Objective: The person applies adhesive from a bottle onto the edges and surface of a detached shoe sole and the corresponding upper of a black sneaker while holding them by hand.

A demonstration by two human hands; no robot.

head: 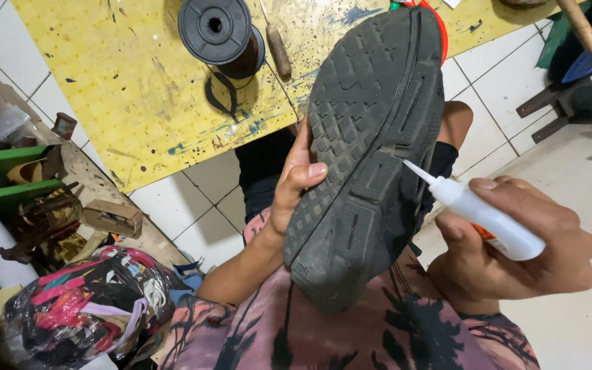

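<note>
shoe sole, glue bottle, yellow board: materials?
Shoe sole: looks like black rubber, matte, with moulded tread blocks and grooves, scuffed. Glue bottle: white, slightly glossy, probably soft plastic, with a thin tapered nozzle. Yellow board: seemingly painted perforated hardboard; rows of small holes, paint worn and stained.

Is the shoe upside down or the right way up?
Upside down. The shoe shows its dark treaded sole to the camera, held by the left hand.

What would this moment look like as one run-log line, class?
left hand: holds shoe sole-up | right hand: grip on white glue bottle | nozzle at sole's side edge
</note>
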